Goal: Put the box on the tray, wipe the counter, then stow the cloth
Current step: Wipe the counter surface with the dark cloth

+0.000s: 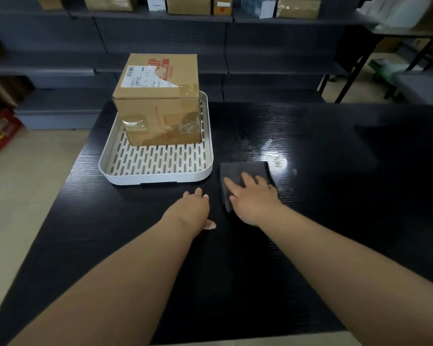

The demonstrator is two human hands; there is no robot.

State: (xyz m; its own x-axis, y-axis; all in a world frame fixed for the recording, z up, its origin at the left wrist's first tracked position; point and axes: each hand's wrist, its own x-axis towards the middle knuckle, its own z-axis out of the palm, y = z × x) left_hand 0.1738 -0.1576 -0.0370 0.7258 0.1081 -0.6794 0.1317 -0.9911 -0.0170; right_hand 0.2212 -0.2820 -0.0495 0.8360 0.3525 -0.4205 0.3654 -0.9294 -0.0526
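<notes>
A taped cardboard box [158,101] with a shipping label stands on the far part of a white slotted tray [158,174], which rests on the left side of the black counter [335,221]. A dark grey folded cloth [243,171] lies flat on the counter just right of the tray. My right hand [254,198] lies palm down on the near half of the cloth, fingers spread. My left hand [194,208] rests flat on the bare counter beside the cloth, below the tray's front edge, holding nothing.
A wet, shiny smear [270,151] shows on the counter beyond the cloth. Dark shelving [160,33] with cartons runs along the back. A red carton [0,131] sits on the floor at left. A black-legged table [355,58] stands at the back right.
</notes>
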